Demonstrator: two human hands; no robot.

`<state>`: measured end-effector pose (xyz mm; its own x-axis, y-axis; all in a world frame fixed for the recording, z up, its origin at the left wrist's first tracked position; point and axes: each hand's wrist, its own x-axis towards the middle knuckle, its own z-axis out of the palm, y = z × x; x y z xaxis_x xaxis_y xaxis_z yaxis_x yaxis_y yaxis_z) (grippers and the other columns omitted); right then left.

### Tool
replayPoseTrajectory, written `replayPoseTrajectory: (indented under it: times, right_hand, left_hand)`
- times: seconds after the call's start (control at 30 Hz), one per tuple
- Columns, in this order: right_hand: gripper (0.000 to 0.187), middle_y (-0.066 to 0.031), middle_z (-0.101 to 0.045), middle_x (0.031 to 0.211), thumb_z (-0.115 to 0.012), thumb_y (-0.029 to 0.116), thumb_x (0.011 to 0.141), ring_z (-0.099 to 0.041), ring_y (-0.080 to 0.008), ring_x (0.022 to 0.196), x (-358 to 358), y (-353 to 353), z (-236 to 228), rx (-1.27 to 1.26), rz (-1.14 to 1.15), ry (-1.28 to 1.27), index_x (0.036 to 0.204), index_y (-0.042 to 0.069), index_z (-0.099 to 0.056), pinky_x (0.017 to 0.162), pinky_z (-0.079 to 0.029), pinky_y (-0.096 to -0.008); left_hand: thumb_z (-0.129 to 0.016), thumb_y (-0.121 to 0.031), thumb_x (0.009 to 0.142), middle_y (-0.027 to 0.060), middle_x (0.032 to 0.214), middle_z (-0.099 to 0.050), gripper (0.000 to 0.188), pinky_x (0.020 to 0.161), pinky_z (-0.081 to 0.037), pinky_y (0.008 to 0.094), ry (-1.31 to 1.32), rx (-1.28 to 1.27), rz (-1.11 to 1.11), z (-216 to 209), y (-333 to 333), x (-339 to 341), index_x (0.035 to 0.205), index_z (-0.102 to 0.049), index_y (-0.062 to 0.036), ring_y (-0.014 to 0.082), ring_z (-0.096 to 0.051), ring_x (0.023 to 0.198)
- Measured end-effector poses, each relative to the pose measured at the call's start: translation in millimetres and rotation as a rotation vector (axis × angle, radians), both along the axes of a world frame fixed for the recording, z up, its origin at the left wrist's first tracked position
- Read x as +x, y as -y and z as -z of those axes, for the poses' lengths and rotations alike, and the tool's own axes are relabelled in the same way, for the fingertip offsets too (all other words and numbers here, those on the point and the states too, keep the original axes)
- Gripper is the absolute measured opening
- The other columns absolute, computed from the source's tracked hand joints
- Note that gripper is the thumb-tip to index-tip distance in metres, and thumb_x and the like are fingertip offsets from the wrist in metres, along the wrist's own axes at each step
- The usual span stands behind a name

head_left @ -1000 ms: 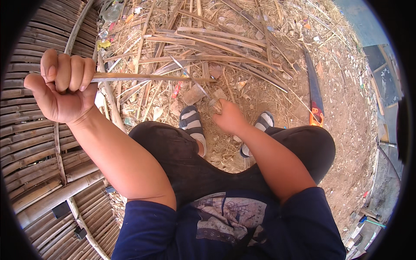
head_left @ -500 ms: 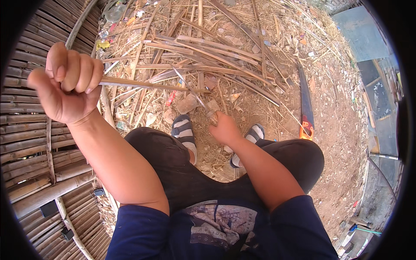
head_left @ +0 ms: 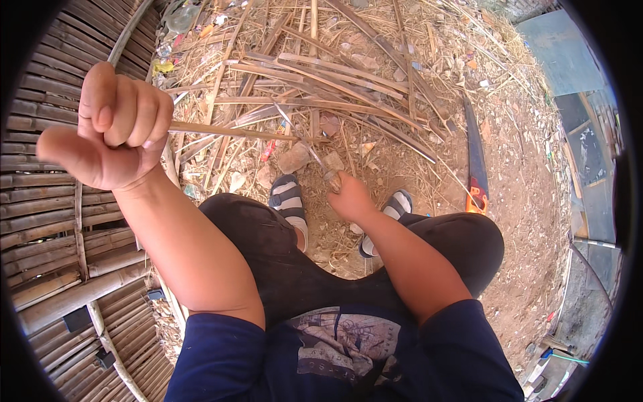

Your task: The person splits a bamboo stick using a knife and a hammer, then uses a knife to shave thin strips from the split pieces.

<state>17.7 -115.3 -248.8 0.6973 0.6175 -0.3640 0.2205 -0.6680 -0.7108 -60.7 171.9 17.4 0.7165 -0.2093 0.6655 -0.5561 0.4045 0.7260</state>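
My left hand is raised at the left, fingers curled round one end of a thin bamboo strip. The strip reaches rightward to a point in front of my feet, where its far end meets a long narrow knife blade. Lower down, my right hand is closed on the knife's handle, with the blade slanting up and to the left. Whether the edge is cutting into the strip is too small to tell. Stones lie just under the crossing.
Many split bamboo strips lie heaped ahead on straw-strewn ground. A handsaw with an orange handle rests at the right. A bamboo slat wall runs close along my left side. Grey sheets stand at the far right.
My left hand has moved slightly to the right along with the bamboo strip. The knife and right hand keep nearly the same place against the strip. The whole view has shifted a little.
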Motion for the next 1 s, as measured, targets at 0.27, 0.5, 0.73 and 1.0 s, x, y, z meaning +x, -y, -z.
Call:
replayPoseTrajectory:
  times: [0.27,0.5,0.73,1.0]
  right_hand:
    - [0.043,-0.026,-0.068,0.095,-0.07,0.024,0.081,-0.066,-0.0435,0.092,13.2,-0.2,-27.6,-0.062,-0.052,0.055,0.112,-0.003,-0.058,0.083,-0.052,-0.0499]
    - [0.042,-0.0267,-0.067,0.089,-0.073,0.031,0.081,-0.066,-0.0433,0.086,24.7,-2.7,-35.3,-0.031,0.005,0.123,0.106,-0.002,-0.064,0.077,-0.051,-0.0475]
    - [0.037,-0.022,-0.067,0.082,-0.074,0.027,0.082,-0.067,-0.0339,0.079,6.9,-18.2,-60.7,0.189,0.114,0.026,0.102,-0.003,-0.064,0.071,-0.051,-0.0393]
    - [0.038,-0.0209,-0.068,0.084,-0.072,0.021,0.082,-0.068,-0.0311,0.077,-1.1,-9.4,-2.6,0.132,0.085,0.107,0.11,-0.002,-0.062,0.071,-0.05,-0.0375]
  left_hand:
    - [-0.042,-0.046,0.104,-0.009,0.057,-0.035,0.041,0.05,-0.03,0.0206,-0.133,-0.096,-0.255,-6.7,11.9,-11.3,0.1,-0.057,-0.0082,0.005,-0.029,0.047]
    - [-0.039,-0.046,0.105,-0.0062,0.061,-0.034,0.052,0.055,-0.03,0.0239,-0.03,-0.119,-0.534,-15.1,31.0,-3.1,0.107,-0.064,-0.0004,0.0066,-0.029,0.053]
    - [-0.041,-0.045,0.105,-0.0087,0.059,-0.028,0.05,0.049,-0.024,0.021,-0.094,-0.098,-0.354,-2.0,6.6,-6.5,0.112,-0.063,-0.0002,0.0039,-0.021,0.048]
    - [-0.039,-0.021,0.105,-0.0084,0.057,-0.029,0.033,0.047,-0.026,0.0213,-0.075,-0.181,-0.344,2.6,1.2,-7.2,0.122,-0.057,0.002,0.004,-0.022,0.046]
